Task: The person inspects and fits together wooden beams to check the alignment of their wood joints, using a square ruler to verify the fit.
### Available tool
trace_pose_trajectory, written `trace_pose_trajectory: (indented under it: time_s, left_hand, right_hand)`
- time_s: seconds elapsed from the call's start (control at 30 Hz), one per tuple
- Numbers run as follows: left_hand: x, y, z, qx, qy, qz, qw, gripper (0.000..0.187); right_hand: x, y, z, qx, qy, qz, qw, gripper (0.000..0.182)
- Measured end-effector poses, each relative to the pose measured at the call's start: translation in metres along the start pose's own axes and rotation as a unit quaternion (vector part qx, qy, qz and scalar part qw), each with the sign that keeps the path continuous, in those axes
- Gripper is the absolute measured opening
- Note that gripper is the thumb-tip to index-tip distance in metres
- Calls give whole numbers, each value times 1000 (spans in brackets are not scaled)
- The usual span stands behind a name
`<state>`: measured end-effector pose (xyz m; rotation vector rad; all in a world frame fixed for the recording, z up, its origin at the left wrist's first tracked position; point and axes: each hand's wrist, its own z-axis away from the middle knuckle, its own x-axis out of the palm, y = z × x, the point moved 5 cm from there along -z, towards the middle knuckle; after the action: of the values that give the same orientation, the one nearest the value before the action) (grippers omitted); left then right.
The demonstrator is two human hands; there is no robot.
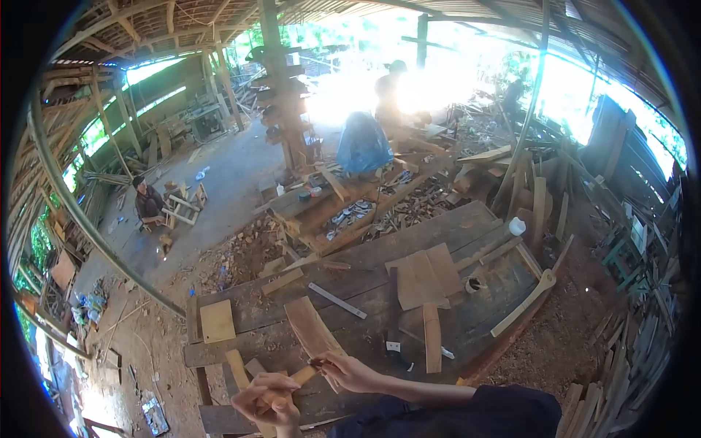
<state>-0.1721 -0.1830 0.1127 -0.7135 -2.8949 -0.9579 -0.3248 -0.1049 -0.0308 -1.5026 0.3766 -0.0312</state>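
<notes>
My left hand (269,400) is curled around a pale piece of wood (304,375) at the near edge of the workbench; its exact shape is partly hidden by my fingers. Close beside it, my right hand (349,374) is closed, its fingertips pinching a small dark thing (315,362) at the wood's far end. That thing is too small to name. A wide reddish-brown board (312,325) lies just beyond my hands, and a narrow pale strip (237,369) is left of them.
The plank workbench (350,281) carries a metal ruler (337,301), folded cardboard (423,274), a square yellowish board (217,322), a wooden slat (431,339) and a white container (517,226). A person (150,204) sits at left; another (394,91) is backlit. Stacked timber (621,372) lies right.
</notes>
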Motion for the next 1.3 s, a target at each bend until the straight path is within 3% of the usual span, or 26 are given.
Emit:
trace_pose_trajectory:
  time_s: [0.07, 0.13, 0.23, 0.27, 0.37, 0.43, 0.5, 0.83, 0.97, 1.03, 1.17, 1.3]
  left_hand:
    - [11, 7, -8, -98, -6, 90, 991, 63]
    - [9, 5, -9, -105, -10, 115, 988, 64]
    - [-2, -5, -5, -112, 11, 127, 985, 65]
    - [-10, -8, -2, -114, 35, 113, 987, 65]
    - [-19, -14, -1, -91, 30, 152, 984, 66]
    - [-24, -13, -5, -89, 20, 139, 986, 65]
    - [-32, -20, -1, -83, 8, 173, 981, 65]
    - [-45, -13, -2, -77, 4, 172, 982, 65]
    - [-51, -16, -2, -75, 1, 205, 976, 65]
    - [-52, -18, -2, -81, 10, 201, 976, 65]
    - [-49, -15, -4, -76, -11, 178, 981, 65]
    - [-49, -12, -2, -75, -40, 185, 979, 66]
  right_hand:
    - [3, 6, -1, 25, -5, -13, 1000, 29]
    - [2, 15, -9, -35, 31, 0, 999, 29]
    - [2, 33, -17, -35, 21, 84, 996, 30]
    - [4, 45, -21, -104, 59, 102, 988, 30]
    - [8, 70, -30, -11, 21, 96, 995, 31]
    - [13, 82, -33, -43, -1, 112, 993, 31]
    - [14, 111, -43, 30, 16, 154, 987, 31]
    - [16, 178, -60, 92, 3, 253, 963, 28]
    - [13, 101, -48, 82, -34, 152, 984, 25]
    - [15, 54, -40, 29, -51, 107, 993, 26]
    - [16, 115, -43, 11, -20, 86, 996, 28]
    - [6, 219, -61, 70, 22, 192, 979, 27]
